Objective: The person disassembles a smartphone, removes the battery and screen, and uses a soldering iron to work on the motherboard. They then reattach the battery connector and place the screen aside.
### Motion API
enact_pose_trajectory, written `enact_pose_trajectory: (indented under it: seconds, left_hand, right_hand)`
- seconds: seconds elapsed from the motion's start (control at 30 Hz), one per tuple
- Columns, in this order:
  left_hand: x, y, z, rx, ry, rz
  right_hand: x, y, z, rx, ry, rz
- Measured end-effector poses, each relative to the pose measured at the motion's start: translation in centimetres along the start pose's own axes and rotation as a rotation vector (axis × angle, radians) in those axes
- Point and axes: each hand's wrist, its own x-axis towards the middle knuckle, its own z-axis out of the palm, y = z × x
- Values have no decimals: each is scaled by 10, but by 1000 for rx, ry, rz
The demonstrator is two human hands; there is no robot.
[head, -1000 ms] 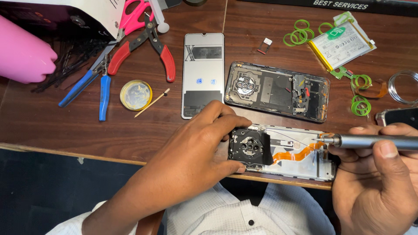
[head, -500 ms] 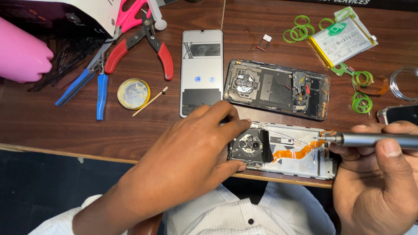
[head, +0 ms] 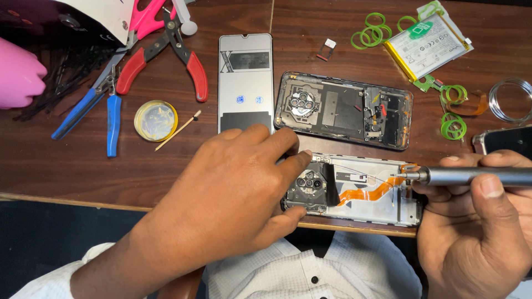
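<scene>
An opened phone frame (head: 366,191) with a camera module and an orange flex cable lies at the table's front edge. My left hand (head: 233,194) grips its left end, thumb below and fingers on top. My right hand (head: 476,221) holds a grey electric screwdriver (head: 471,176) lying level, its tip at the frame's upper right corner. Behind the frame lies a dark phone back housing (head: 343,109).
A phone screen panel (head: 245,77) lies face down at centre. Red pliers (head: 166,55), blue pliers (head: 100,105), a round tin (head: 155,120) and a thin stick sit left. A battery (head: 429,44), green rings (head: 368,33), a wire coil (head: 510,99) and another phone (head: 507,141) are right.
My left hand has shifted slightly along the frame's left end, uncovering more of the camera module. The screwdriver stays at the frame's upper right corner.
</scene>
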Motion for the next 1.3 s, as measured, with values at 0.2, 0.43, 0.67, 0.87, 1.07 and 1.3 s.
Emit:
enact_pose_trajectory:
  seconds: [0.2, 0.43, 0.67, 0.87, 1.07, 1.3]
  left_hand:
    - [2, 0, -1, -7, 13, 0]
    - [2, -2, 1, -24, -3, -13]
    - [1, -4, 2, -25, 49, 11]
    - [5, -14, -10, 24, 57, -22]
    - [24, -31, -16, 151, 211, 89]
    - [58, -47, -3, 254, 224, 118]
  right_hand:
    - [2, 0, 2, -7, 8, -1]
    - [3, -1, 4, -43, 9, -3]
    - [3, -3, 6, -28, 1, 4]
    - [0, -4, 5, -35, 10, 19]
    - [-3, -4, 3, -33, 14, 15]
    - [-1, -4, 8, -31, -29, -34]
